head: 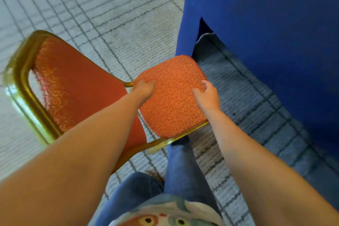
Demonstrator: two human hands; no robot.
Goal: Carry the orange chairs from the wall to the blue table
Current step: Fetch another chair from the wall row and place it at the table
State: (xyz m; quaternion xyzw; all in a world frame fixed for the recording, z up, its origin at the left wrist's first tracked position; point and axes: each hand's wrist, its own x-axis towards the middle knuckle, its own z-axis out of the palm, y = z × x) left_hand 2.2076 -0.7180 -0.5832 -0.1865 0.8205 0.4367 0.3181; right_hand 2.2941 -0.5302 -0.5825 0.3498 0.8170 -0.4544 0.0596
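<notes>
orange chair (170,104) sits at blue table (266,33), seat front just beside the cloth. left hand (145,87) fingers curled over seat edge. right hand (207,93) fingers curled, grip unclear. advice: lower level, square to table.

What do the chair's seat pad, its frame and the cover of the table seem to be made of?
Seat pad: woven upholstery fabric, matte, orange with a fine red pattern.
Chair frame: probably metal tube with glossy gold paint; it shows bright reflections.
Table cover: soft blue cloth, matte, hanging in folds with a slit.
</notes>
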